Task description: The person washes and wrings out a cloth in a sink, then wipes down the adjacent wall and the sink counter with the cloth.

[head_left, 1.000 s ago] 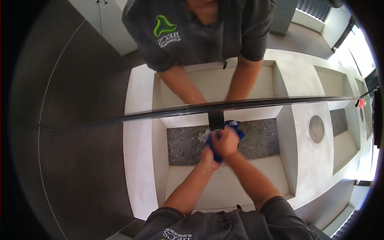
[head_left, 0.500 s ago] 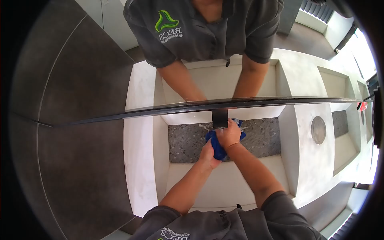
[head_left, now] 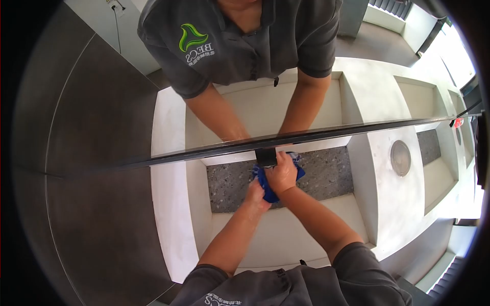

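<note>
While the left hand [head_left: 256,196] grips a blue cloth [head_left: 268,192] on the near side of the black spout [head_left: 265,156], the right hand [head_left: 283,174], fingers curled, clutches it beside the spout.

a single wide, round view looks from the wearer's head, forward and steeply down into the white basin [head_left: 176,214], with the left hand [head_left: 256,197] and right hand [head_left: 283,173] near its middle. the dark shirt [head_left: 306,288] enters at the bottom edge; the mirror [head_left: 263,115] ahead reflects it facing back.
</note>
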Motion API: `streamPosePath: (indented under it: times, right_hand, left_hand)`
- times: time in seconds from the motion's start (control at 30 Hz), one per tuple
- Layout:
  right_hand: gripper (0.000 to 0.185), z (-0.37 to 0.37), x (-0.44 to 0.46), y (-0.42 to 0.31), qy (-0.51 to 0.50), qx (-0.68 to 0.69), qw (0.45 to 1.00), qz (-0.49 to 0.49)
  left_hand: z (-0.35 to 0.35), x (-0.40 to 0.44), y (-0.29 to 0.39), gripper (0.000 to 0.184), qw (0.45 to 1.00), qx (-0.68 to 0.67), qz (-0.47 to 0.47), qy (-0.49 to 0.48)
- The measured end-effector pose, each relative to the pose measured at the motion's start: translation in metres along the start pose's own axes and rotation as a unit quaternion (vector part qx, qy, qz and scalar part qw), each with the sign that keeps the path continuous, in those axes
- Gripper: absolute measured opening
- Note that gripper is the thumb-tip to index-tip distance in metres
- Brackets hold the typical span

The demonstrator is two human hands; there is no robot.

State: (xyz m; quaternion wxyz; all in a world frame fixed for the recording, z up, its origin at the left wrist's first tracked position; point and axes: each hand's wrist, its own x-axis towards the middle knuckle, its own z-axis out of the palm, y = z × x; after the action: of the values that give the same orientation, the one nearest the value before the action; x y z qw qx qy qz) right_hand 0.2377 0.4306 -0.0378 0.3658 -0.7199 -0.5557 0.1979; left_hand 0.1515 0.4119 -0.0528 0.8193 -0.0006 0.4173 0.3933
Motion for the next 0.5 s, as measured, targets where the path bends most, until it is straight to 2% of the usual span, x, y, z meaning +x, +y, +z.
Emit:
streamPosePath:
  times: [0.03, 0.07, 0.1, 0.13, 0.17, 0.27, 0.3, 0.37, 0.4, 0.43, 0.5]
  right_hand:
    - [0.013, 0.003, -0.013, -0.005, 0.007, 0.027, 1.0, 0.001]
    - [0.014, 0.009, -0.03, -0.008, 0.019, 0.007, 0.995, -0.098]
    - [0.015, 0.006, -0.043, -0.018, 0.001, 0.068, 0.98, -0.186]
    - [0.015, -0.003, -0.057, -0.034, -0.046, 0.08, 0.968, -0.232]
    - [0.016, -0.01, -0.067, -0.046, -0.092, 0.093, 0.952, -0.276]
    - [0.022, 0.002, -0.034, -0.026, -0.018, 0.02, 0.984, -0.176]
    - [0.023, 0.0, -0.025, -0.023, -0.067, -0.012, 0.991, -0.114]
    - [0.022, 0.01, -0.006, 0.004, 0.021, 0.003, 1.0, 0.006]
    - [0.022, 0.005, 0.004, 0.017, 0.005, -0.033, 0.999, 0.041]
    - [0.021, 0.002, 0.003, 0.027, 0.007, -0.018, 0.998, 0.06]
    - [0.02, -0.004, -0.006, 0.042, 0.014, -0.001, 0.998, 0.054]
  left_hand:
    - [-0.009, 0.007, 0.002, 0.033, 1.0, -0.002, 0.007, -0.022]
    - [-0.039, 0.023, 0.003, 0.034, 0.994, -0.041, -0.02, -0.1]
    - [-0.067, 0.052, -0.012, 0.038, 0.852, -0.16, 0.061, -0.494]
    - [-0.064, 0.051, -0.014, 0.038, 0.853, -0.159, 0.065, -0.493]
    - [-0.058, 0.044, -0.013, 0.038, 0.895, -0.132, 0.057, -0.423]
    - [-0.032, 0.013, -0.006, 0.036, 0.979, -0.044, 0.029, -0.198]
    - [-0.021, 0.007, -0.004, 0.036, 0.992, -0.013, 0.019, -0.124]
    - [-0.007, -0.001, -0.003, 0.034, 0.998, 0.05, -0.005, 0.025]
    - [-0.005, 0.0, -0.002, 0.034, 0.998, 0.053, -0.005, 0.019]
    - [-0.007, 0.0, 0.001, 0.033, 0.995, 0.085, 0.033, 0.042]
    - [-0.015, 0.003, 0.012, 0.033, 0.988, 0.114, 0.074, 0.069]
